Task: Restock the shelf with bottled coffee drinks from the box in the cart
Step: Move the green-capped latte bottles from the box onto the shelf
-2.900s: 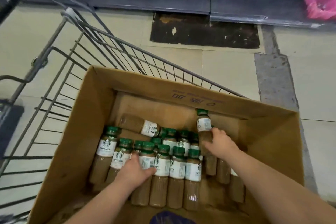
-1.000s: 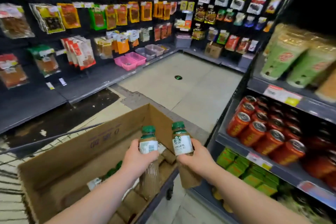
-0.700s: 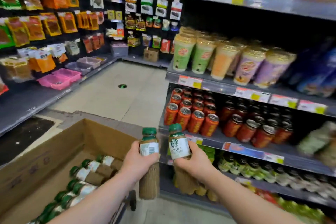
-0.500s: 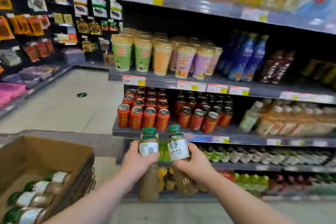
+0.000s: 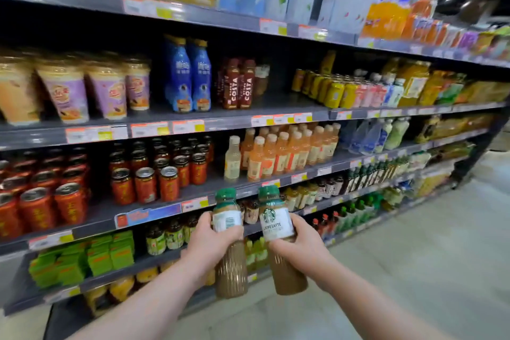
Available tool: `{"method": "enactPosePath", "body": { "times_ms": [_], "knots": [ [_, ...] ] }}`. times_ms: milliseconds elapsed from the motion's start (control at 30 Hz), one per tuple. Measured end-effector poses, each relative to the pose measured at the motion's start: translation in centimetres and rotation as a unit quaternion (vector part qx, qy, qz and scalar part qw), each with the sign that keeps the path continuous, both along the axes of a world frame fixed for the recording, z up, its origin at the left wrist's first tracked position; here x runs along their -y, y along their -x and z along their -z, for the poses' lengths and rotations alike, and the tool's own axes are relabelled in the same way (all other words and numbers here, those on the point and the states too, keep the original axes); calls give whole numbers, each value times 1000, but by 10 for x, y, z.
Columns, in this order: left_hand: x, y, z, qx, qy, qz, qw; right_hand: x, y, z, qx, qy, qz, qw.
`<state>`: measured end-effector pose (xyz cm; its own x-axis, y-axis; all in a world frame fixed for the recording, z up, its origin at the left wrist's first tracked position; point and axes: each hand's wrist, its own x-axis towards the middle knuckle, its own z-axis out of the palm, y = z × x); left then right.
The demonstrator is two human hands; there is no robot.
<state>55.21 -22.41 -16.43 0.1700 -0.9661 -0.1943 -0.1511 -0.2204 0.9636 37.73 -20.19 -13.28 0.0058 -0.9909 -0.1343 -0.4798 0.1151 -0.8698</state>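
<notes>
Left hand and right hand are each closed around one upright coffee bottle: left bottle, right bottle. Shelf lies toward 12 o'clock; both hands about equally near.

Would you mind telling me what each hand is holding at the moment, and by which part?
The left hand holds one coffee bottle and the right hand another, each gripped around the middle, just below the label.

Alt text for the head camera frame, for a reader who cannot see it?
Two bare hands each hold an upright green-capped coffee bottle, left hand and right hand, before stocked drink shelves. Red cans sit left, on the shelf behind the bottles.
</notes>
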Motion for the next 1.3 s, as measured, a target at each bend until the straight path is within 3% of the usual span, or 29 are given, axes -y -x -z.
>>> {"method": "enactPosePath", "body": {
  "times_ms": [433,800,1300],
  "knots": [
    [78,120,-20,-28,13,109,994,48,114,-6,52,7,97,994],
    [239,179,-57,-76,66,166,981,201,165,-49,41,58,106,992],
    [383,155,-93,-85,120,70,987,429,163,-86,54,120,57,990]
  ]
}}
